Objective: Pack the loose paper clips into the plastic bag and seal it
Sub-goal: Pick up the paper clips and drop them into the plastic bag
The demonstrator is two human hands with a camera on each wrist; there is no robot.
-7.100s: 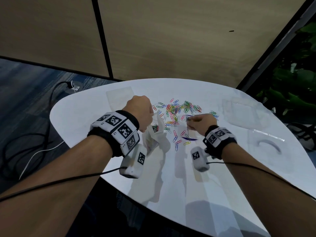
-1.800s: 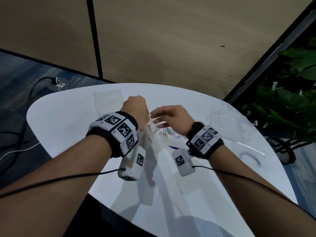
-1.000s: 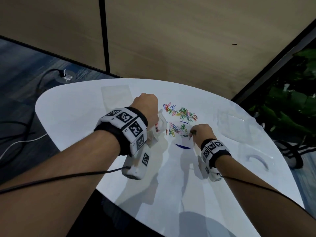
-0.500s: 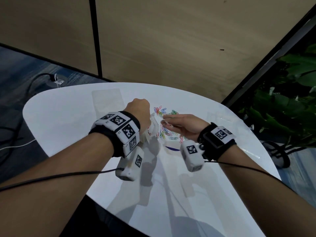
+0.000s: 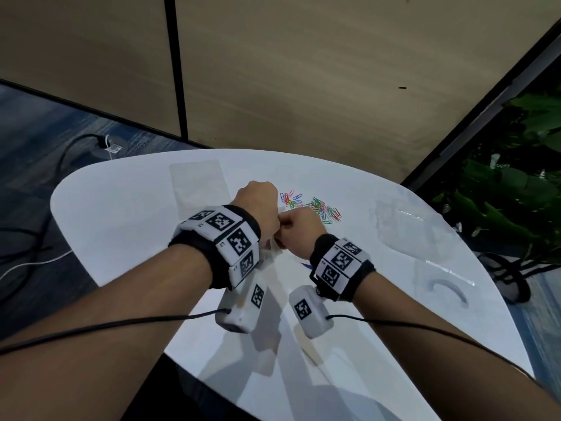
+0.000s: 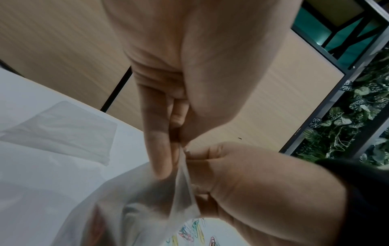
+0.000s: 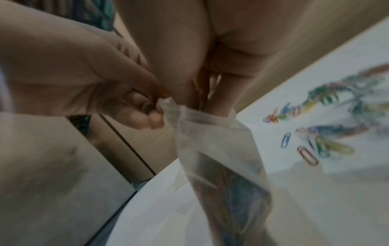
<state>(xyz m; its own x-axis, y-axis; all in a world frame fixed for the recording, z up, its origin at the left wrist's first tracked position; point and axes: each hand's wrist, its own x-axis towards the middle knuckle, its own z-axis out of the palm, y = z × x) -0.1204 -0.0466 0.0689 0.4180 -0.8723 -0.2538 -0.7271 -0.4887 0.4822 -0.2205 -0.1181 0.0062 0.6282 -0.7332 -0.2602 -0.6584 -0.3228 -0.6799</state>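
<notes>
**Both hands at the bag mouth**

Pinching the plastic bag [image 6: 147,199] at its rim, our left hand [image 5: 258,205] holds it above the white table [image 5: 121,214]. Our right hand [image 5: 299,226], half a second ago open-palmed beside it, now has fingertips [image 7: 219,103] dipped into the mouth; whether they hold clips we cannot tell. Loose paper clips [image 5: 315,205] lie just beyond. Spare bags [image 5: 197,183] rest nearby. Motion blur smears the bag's contents.

Head view downward (wrists close-up): shared bag [image 5: 274,249]
</notes>
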